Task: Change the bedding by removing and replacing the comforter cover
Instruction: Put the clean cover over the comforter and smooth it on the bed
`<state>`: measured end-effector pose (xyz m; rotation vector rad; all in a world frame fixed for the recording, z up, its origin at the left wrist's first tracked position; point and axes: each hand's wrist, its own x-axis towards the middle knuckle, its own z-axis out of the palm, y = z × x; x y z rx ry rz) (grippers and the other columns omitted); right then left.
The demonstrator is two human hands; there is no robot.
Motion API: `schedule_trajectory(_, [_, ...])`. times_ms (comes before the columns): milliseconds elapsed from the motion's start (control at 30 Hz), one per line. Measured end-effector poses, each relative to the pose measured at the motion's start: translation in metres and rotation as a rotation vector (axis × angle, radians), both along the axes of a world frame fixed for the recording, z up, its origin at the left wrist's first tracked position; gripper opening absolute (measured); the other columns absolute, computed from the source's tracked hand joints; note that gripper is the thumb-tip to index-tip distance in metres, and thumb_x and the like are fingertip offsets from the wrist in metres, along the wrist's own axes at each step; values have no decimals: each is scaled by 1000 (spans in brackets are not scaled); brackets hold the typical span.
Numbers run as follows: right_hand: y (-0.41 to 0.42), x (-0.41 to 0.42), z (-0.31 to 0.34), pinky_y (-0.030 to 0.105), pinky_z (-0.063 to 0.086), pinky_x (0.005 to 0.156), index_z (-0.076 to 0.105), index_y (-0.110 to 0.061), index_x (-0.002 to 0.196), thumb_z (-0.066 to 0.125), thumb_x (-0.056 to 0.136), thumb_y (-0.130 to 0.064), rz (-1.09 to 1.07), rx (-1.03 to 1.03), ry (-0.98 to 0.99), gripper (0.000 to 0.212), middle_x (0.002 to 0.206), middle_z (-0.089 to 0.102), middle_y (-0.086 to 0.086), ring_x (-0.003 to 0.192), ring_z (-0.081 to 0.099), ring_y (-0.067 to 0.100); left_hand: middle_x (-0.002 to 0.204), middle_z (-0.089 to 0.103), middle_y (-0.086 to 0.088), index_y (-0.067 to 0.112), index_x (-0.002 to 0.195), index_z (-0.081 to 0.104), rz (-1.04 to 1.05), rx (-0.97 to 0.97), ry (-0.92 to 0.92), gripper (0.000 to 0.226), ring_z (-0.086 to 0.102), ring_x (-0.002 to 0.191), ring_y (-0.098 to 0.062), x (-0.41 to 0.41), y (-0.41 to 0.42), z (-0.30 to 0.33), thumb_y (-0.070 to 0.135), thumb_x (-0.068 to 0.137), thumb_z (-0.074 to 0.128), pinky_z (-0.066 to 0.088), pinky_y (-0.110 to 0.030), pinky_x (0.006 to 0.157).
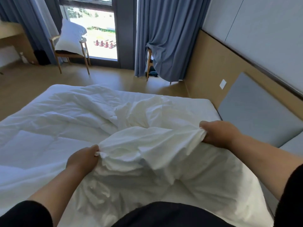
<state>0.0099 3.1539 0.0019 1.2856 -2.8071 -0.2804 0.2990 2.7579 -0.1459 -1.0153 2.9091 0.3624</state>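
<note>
Hands at work on a bed [196,102]: seen from the head camera, a person in black sleeves leans over the mattress and grips a bunched white comforter cover [147,145] at 2 points. The left hand [82,159] is clenched around a gathered wad of the fabric at the lower left of the bundle, fingers curled into the cloth. The right hand [214,133] grasps the opposite end, further up and toward the headboard side, with the fabric pinched into tight pleats at its fingers. Between the 2 hands the cover is pulled into a loose, wrinkled band, raised slightly above the bedding, and the rest of it spills down toward the person's body at the near edge of the bed.

Beyond the hands, a white quilted comforter [54,115] lies rumpled across the left and far part of the mattress. A grey padded headboard [255,112] lines the wall on the right. Across the tan floor, a white pillow [72,35] rests on a wooden chair [85,51] by the window [100,30], flanked by blue curtains [167,33]. A second chair is partly hidden behind the right curtain. A wooden surface [11,31] stands at the far left.
</note>
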Motion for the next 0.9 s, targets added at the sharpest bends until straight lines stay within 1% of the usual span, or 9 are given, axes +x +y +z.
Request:
schedule_trajectory(133, [-10,5,-4,28,27,52,49,-26,96,51,88,-54,-30,-61,-10,30,84,65,-6,71,54,21,134,54,4,35,134,48,-275,2,54,53,52,123,-22,-36,66,1,56,85,48,40,-38,101])
schedule_trajectory(233, [-20,11,-9,24,23,50,47,-29,91,51,87,-56,-21,-66,-28,28,80,62,-9,70,55,20,139,51,16,46,137,40,-363,326,128,87,49,127,-12,-53,122,2,92,65,52,38,-38,109])
schedule_trajectory(300, [-24,14,-10,26,25,51,47,-29,91,51,87,-56,-21,-63,-35,28,81,64,-9,73,59,21,148,42,15,47,144,27,-455,283,26,101,41,136,-14,-56,134,-13,92,57,56,29,-42,117])
schedule_trajectory(367, [-24,14,-10,30,30,54,47,-27,92,52,88,-55,-28,-58,-45,29,81,64,-8,74,60,21,154,35,8,37,149,24,-487,117,-95,87,29,143,-20,-51,127,-32,72,76,55,14,-44,122])
schedule_trajectory(433, [-23,12,-11,30,30,53,44,-28,90,52,87,-56,-29,-54,-53,29,77,61,-10,69,56,20,133,55,6,37,127,42,-384,94,-14,42,48,124,-20,-45,108,-46,53,89,46,34,-36,110])
schedule_trajectory(500, [-19,9,-12,28,27,50,39,-29,87,51,86,-57,-7,-22,-31,30,73,56,-11,65,53,18,109,62,9,39,105,39,-397,110,28,18,60,97,-17,-43,86,-47,48,90,40,47,-32,82])
schedule_trajectory(633, [1,-5,-7,30,31,51,35,-24,88,51,90,-42,1,64,134,24,82,56,-3,68,56,26,108,61,8,32,109,41,-348,-47,-111,26,65,96,-20,-18,4,-41,49,90,42,51,-33,75])
schedule_trajectory(767, [-7,-5,-16,28,23,45,56,-10,82,74,74,-11,100,-8,329,20,69,58,7,54,58,33,104,58,4,29,111,41,-293,-197,-295,22,63,89,-21,-2,-30,-42,32,90,36,53,-35,73])
schedule_trajectory(900, [-29,6,-29,30,22,47,55,-9,81,72,70,-3,80,-81,271,21,69,57,10,54,56,34,141,38,-2,24,149,19,-345,-19,-493,88,48,123,-25,-21,13,-50,48,78,65,46,-38,97])
